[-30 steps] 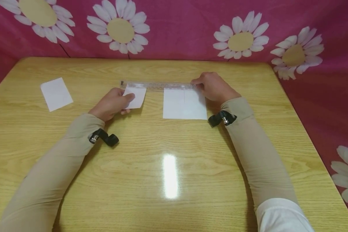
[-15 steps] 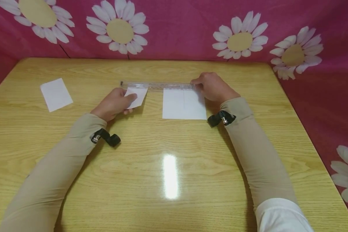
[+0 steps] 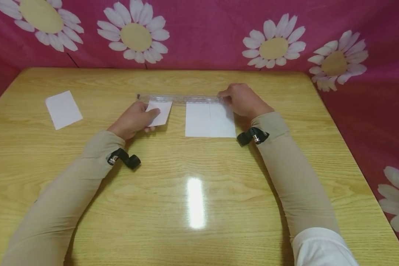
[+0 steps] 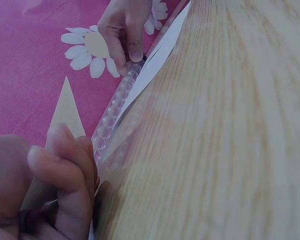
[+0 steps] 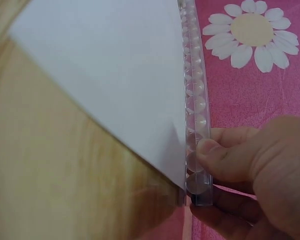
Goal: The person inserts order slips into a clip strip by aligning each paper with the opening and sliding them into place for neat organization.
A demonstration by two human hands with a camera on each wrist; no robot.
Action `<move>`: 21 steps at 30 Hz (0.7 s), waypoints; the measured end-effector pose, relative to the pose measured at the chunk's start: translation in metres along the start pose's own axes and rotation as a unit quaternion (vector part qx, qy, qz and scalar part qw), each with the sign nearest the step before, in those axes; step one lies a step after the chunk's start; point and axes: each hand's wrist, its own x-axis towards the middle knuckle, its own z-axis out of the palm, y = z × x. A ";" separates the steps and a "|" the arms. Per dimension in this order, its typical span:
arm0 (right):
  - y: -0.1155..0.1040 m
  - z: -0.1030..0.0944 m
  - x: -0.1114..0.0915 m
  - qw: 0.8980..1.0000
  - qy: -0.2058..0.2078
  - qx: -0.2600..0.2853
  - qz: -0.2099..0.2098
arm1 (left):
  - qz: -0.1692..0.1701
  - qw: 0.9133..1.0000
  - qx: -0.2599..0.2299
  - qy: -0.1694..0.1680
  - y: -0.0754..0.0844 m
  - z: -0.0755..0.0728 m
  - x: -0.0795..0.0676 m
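Observation:
A long clear plastic strip [image 3: 179, 99] with a row of round bubble-like shapes lies across the far part of the table. My right hand [image 3: 244, 99] pinches its right end between thumb and fingers, as the right wrist view also shows. Below the strip a larger white sheet of paper [image 3: 210, 120], with a faint vertical line, has its top edge along the strip. My left hand [image 3: 134, 118] holds a small white piece of paper [image 3: 162, 111], thumb on top and fingers beneath. That paper's far edge meets the strip near its left part.
Another white piece of paper [image 3: 64, 110] lies apart on the left of the wooden table [image 3: 159, 207]. A pink cloth with large daisies [image 3: 199, 35] hangs behind the table's far edge. Black wrist mounts [image 3: 132, 161] sit over both sleeves.
My left hand has shifted slightly right along the strip with the small paper, which tilted and then levelled. My right hand, the strip and the larger sheet have stayed nearly in place.

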 end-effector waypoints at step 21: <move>0.000 0.000 0.001 1.000 -0.009 0.012 0.027 | -0.003 1.000 0.013 -0.005 0.003 0.008 0.004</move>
